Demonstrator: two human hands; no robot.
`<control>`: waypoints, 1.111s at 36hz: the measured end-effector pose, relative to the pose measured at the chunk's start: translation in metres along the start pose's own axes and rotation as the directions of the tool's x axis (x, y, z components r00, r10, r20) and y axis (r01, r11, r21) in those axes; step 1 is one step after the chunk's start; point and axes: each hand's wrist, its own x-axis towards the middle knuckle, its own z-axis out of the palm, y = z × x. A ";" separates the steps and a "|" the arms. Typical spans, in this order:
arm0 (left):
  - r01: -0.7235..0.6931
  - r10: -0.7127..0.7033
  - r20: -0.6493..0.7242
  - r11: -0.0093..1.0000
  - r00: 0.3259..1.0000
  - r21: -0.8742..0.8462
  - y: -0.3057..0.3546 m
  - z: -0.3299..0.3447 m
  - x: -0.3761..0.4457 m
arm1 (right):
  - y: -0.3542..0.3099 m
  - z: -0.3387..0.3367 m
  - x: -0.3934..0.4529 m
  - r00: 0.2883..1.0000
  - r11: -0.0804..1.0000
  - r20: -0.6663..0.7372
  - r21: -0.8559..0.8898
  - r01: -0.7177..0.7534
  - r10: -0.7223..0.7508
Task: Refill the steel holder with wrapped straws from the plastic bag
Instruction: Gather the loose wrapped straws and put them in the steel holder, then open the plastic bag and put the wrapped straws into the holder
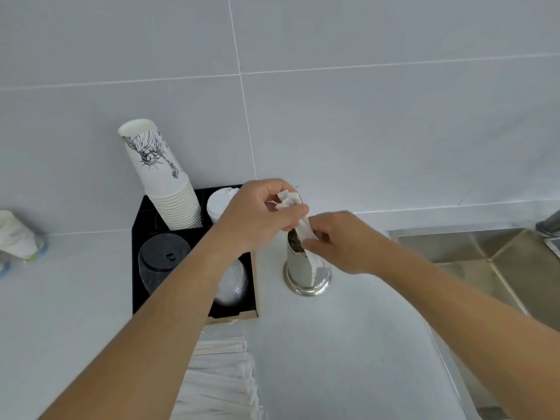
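Observation:
The steel holder (pixel 298 269), a shiny cylinder on a round base, stands on the white counter just right of the black organiser. A small bunch of wrapped straws (pixel 300 219) slants down into its mouth. My left hand (pixel 257 213) grips the upper ends of those straws above the holder. My right hand (pixel 339 241) pinches the same bunch lower down, at the holder's rim. The plastic bag of wrapped straws (pixel 221 380) lies on the counter near me, partly under my left forearm.
A black organiser (pixel 138 268) holds a stack of printed paper cups (pixel 163 177), a dark lid stack (pixel 162 259) and white lids (pixel 221 201). A steel sink (pixel 485 256) lies to the right. More cups (pixel 15 234) sit at the far left. A tiled wall rises behind.

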 end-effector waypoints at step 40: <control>0.325 -0.307 -0.140 0.936 0.941 0.136 -0.091 0.027 -0.007 | 0.054 0.027 -0.011 0.847 0.506 0.109 0.760 -0.408 0.520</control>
